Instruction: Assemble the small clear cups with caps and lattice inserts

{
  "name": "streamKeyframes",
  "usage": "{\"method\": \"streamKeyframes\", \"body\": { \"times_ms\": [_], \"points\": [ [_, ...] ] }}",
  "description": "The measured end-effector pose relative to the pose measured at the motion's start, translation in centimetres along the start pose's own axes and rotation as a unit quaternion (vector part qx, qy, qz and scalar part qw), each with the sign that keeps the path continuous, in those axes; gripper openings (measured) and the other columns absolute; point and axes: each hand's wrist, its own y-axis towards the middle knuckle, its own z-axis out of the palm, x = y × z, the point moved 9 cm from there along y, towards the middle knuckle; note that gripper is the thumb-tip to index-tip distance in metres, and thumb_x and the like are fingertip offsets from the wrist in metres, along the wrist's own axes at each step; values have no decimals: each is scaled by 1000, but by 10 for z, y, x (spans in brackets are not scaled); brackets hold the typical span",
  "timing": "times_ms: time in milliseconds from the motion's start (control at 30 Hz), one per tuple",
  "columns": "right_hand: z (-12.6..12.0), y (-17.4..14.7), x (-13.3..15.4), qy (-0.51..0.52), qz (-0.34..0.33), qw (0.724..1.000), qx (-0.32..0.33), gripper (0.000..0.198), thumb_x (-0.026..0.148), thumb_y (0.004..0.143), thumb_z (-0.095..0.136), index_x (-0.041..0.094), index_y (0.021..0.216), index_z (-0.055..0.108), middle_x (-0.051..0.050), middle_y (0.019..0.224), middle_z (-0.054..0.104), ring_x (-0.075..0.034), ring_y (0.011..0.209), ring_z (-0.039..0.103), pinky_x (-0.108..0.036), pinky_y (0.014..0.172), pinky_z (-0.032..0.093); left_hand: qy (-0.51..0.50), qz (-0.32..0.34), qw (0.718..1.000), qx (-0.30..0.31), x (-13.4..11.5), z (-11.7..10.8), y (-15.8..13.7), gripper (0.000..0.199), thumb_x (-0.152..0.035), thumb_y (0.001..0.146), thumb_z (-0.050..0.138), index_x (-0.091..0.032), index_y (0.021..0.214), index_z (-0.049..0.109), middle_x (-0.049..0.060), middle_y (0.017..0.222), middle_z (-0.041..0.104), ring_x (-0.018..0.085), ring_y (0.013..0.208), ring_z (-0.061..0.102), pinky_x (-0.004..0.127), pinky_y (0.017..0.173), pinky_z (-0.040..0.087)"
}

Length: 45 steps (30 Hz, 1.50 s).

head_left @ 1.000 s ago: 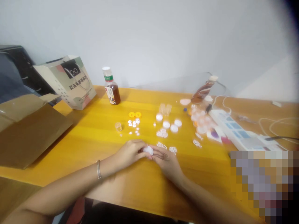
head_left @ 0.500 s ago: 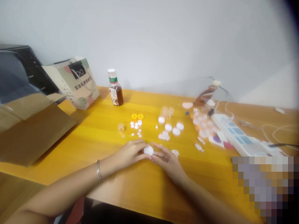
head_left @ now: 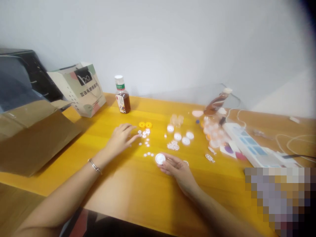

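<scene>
My right hand [head_left: 179,169] pinches a round white plastic disc [head_left: 160,159] with a raised rim, holding it above the table. Apart from it, my left hand [head_left: 120,137] reaches out over the table, its thumb and fingers spread. Just beyond those fingertips lie small white round pieces [head_left: 144,134] and two yellow discs [head_left: 145,125]. Between my hands is a short row of tiny white pieces [head_left: 148,154]. The spot under my left hand, where a small clear cup stood, is hidden.
More white discs [head_left: 186,141] and a pile of thin white pieces [head_left: 173,145] lie right of centre. A drink bottle [head_left: 122,98], paper bag [head_left: 86,90] and cardboard box [head_left: 37,138] stand left. A tilted bottle [head_left: 217,102], power strip [head_left: 256,144] and cables are right.
My left hand has let go of the white disc and moved left and away from me, over the clear cup's spot. My right hand keeps the disc, now turned more face-up.
</scene>
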Motion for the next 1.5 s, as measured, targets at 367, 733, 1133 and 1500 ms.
{"method": "streamKeyframes", "body": {
  "times_ms": [367, 733, 1133, 1500],
  "points": [
    [-3, 0, 3, 10, -17, 999, -28, 44, 31, 59, 74, 20, 100, 63, -6, 89, 71, -21, 82, 66, -41, 84, 49, 57, 16, 990, 131, -12, 68, 42, 27, -34, 85, 40, -17, 91, 60, 7, 89, 56, 20, 86, 48, 34, 83, 36],
    [-5, 1, 4, 1, -20, 1000, -13, 44, 30, 61, 73, 22, 103, 62, -5, 87, 71, -20, 82, 66, -37, 80, 50, 18, -4, 989, 145, -13, 88, 57, 11, -24, 76, 50, -16, 74, 58, 6, 76, 57, 22, 80, 49, 36, 76, 36],
    [-8, 4, 1, 33, -12, 999, -16, 42, 31, 60, 74, 22, 100, 63, -3, 83, 71, -18, 76, 67, -37, 81, 50, -282, 119, 945, 115, -87, 37, 27, 17, -25, 84, 48, -17, 96, 58, 4, 92, 56, 11, 81, 55, 24, 75, 45],
    [-4, 2, 4, 11, -26, 1000, -4, 41, 30, 62, 73, 21, 101, 64, -4, 86, 71, -19, 80, 66, -37, 81, 51, -238, 161, 943, 166, -109, 38, -3, 18, -20, 86, 43, -16, 96, 58, 5, 90, 59, 12, 82, 56, 25, 74, 45]
  ]
}}
